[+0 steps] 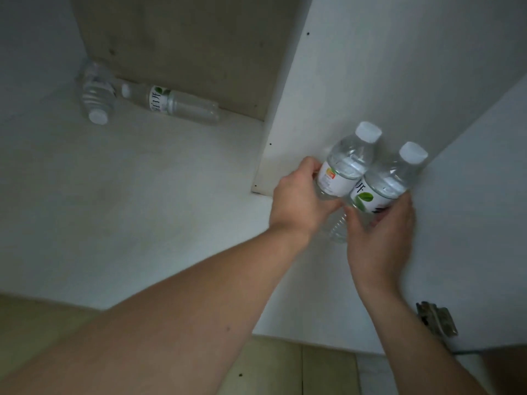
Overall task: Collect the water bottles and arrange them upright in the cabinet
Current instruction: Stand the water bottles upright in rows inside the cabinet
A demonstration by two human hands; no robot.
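A white cabinet floor (119, 201) fills most of the frame, dim and bare, with a tan back panel (185, 44) at the top and a white side panel (356, 81) slanting down the right; a strip of wooden flooring (285, 369) shows along the bottom edge.

Right of centre, two clear bottles with white caps are held side by side, touching; the left bottle (346, 163) carries a white label with an orange mark, the right bottle (390, 181) a white label with a green leaf; both lean toward the upper right, close against the side panel. The left hand (299, 201) has its fingers curled around the left bottle's body; the right hand (379, 238) wraps the right bottle from below, fingers closed on its lower half.

The likely trouble, as I judge it: the ribbed plastic is thin and may slip or buckle in a loose hold; set down leaning as they are, either bottle could tip and knock the other over, or scrape the panel.

In the upper left, near the back corner, a third bottle (95, 95) appears to stand upright, though blur makes that uncertain; a fourth bottle (174, 105) lies on its side just beside it along the back panel, and needs standing up; a metal hinge (436, 319) sits at the lower right.
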